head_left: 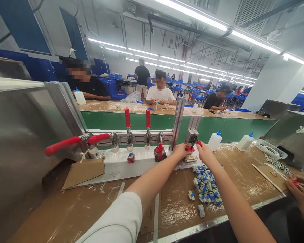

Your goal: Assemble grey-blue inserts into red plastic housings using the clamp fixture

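My left hand (181,151) reaches to the base of a toggle clamp (193,137), its fingers closed on a small red part (190,149) under the clamp's tip. Beside it, my right hand (204,154) is wrapped round the clamp's red handle (199,143), of which only the end shows. Below my hands lies a heap of small white-and-blue blocks (205,185), with a few loose ones at its near side. Further left, a red-and-blue block (131,157) sits under another toggle clamp (129,138) on the metal rail.
More red-handled clamps (148,118) line the rail, and two handles (63,145) stick out leftward. Cardboard (84,172) lies on the left. White bottles (214,141) and a white basket (271,149) stand at right. A co-worker's hands (300,189) are at the right edge; other people sit opposite.
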{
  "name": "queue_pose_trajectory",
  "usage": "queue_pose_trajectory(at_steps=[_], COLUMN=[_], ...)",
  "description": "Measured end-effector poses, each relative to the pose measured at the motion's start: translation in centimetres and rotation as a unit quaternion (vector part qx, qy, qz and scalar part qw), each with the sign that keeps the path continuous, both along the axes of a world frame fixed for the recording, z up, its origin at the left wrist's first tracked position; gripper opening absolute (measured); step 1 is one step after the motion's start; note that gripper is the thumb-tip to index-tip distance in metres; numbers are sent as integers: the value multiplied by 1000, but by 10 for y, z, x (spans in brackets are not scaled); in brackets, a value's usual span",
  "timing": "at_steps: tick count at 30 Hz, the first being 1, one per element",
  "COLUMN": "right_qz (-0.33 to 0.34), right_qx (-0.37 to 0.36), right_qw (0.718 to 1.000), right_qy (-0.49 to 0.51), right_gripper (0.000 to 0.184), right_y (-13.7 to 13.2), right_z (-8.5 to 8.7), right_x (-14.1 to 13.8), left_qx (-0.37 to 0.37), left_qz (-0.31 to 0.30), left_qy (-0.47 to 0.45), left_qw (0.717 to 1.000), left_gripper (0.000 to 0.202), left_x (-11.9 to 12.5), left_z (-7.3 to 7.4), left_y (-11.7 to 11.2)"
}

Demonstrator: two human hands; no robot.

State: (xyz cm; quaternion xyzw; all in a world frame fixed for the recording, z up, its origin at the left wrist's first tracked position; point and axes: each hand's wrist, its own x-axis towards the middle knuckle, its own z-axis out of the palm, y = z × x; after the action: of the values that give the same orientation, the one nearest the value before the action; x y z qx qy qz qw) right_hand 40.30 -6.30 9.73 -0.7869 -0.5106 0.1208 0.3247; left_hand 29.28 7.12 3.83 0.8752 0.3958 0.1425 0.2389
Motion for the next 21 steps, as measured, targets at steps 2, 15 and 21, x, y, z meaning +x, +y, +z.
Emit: queue_pose_trajectory(at_steps=[2, 15, 21], right_qz=[-4, -43, -98], right_qx=[-4, -15, 0], right_qw=[1000, 996, 982], right_qy=[9, -80, -160], right_gripper=[34, 38, 37], right_y=[-2, 2, 12], right_z=[0, -31, -58], right_x=[-2, -8, -14], left_qx=[1, 9, 8], left_qz=[1, 3, -3], left_qy=[-1, 8, 32], left_qw=[1000, 1000, 999], left_gripper=[36, 37, 37], left_x=[0, 0, 3], left_z=[0, 1, 1], left_y=[0, 0, 1])
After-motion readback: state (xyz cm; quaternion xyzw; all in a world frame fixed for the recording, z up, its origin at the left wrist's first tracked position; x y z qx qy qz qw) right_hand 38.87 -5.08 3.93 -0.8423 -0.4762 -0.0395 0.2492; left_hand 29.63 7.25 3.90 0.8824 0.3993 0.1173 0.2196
